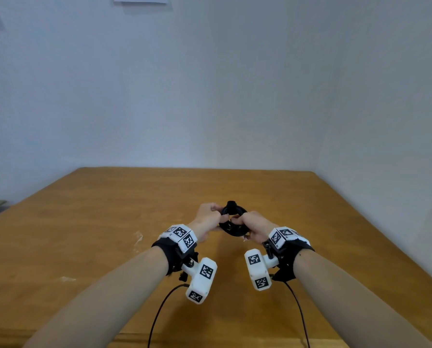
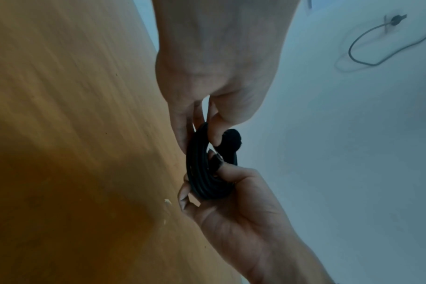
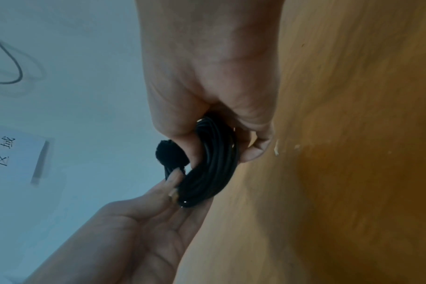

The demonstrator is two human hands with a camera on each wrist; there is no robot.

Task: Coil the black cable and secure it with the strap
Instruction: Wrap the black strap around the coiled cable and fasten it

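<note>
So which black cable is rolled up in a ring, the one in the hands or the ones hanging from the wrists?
The black cable held between both hands is the ring; the wrist wires hang loose.

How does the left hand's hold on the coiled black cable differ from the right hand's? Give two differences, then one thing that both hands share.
1. In the head view, the left hand grips the coiled black cable's left side; the right hand grips its right, nearer side.
2. The left hand's fingers lie beside the fuzzy strap; the right hand holds farther from it.

Shared: both hands curl round the coil and hold it above the wooden table.
</note>
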